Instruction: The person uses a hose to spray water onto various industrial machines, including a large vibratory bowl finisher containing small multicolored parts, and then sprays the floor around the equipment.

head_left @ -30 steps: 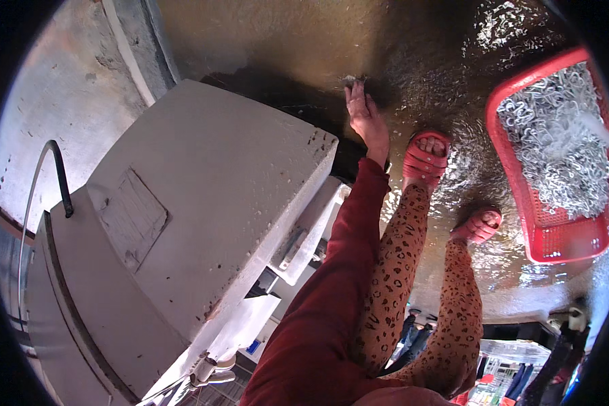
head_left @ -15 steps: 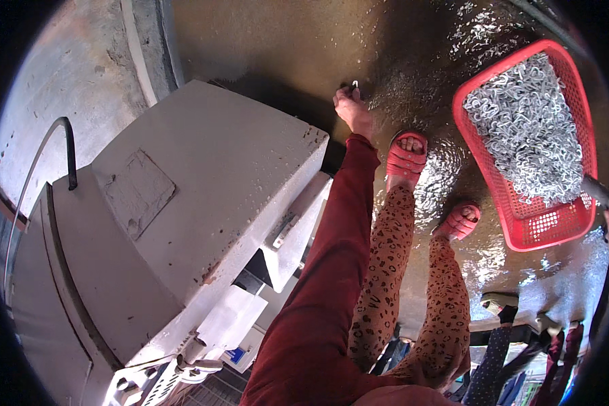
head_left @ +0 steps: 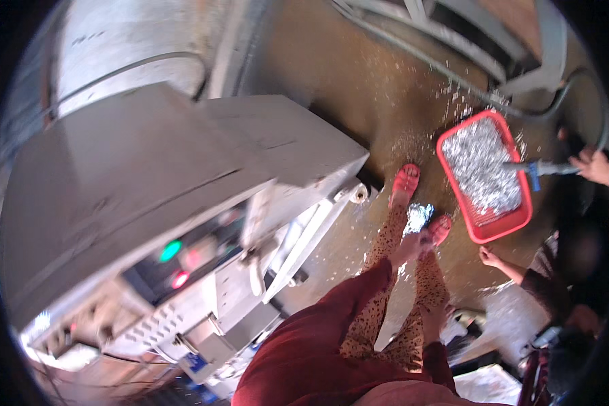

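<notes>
My left hand point(head_left: 411, 247), in a dark red sleeve, hangs in front of my shins, near my right red sandal point(head_left: 440, 231). It is smeared by motion; I cannot make out its fingers or anything in them. My right hand point(head_left: 433, 319) is low by my right leg, its fingers unclear against the leopard-print trousers point(head_left: 426, 284). To the right on the wet floor stands a red plastic basket point(head_left: 482, 237) full of small silvery curled pieces point(head_left: 484, 162). Another person's hand point(head_left: 594, 166) holds a hose point(head_left: 551, 168) whose end is over the basket.
A large grey machine point(head_left: 183, 149) with a green light point(head_left: 171, 251) and a red light point(head_left: 180, 279) stands at left. A long hose point(head_left: 440, 68) runs over the wet brown floor point(head_left: 331, 61) near a metal frame point(head_left: 551, 47). Another person's second hand point(head_left: 497, 260) reaches in below the basket.
My left hand has come up from the floor, where it held a small pale piece, back towards my legs. My right hand and the other person's hands now show. The view has shifted.
</notes>
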A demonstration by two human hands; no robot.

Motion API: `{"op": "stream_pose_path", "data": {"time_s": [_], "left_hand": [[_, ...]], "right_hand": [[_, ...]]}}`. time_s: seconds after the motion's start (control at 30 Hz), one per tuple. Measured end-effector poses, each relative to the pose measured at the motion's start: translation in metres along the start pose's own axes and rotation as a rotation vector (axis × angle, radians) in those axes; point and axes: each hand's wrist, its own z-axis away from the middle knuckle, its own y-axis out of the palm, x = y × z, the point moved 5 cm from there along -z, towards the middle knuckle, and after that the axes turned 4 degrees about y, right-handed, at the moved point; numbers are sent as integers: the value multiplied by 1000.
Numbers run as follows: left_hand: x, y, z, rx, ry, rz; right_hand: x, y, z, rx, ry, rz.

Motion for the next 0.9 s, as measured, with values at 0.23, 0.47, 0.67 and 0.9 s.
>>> {"op": "stream_pose_path", "data": {"time_s": [0.23, 0.47, 0.67, 0.9], "left_hand": [[-132, 23, 243, -182, 690, -157], [-228, -66, 491, -712, 895, 91], [-196, -83, 762, -1855, 1181, -77], [-77, 31, 999, -2735, 1408, -915]], "right_hand": [[-28, 8, 21, 198, -152, 136], [-5, -81, 39, 798, -115, -248], [38, -125, 91, 668, -377, 257], [31, -68, 142, 564, -484, 560]]}}
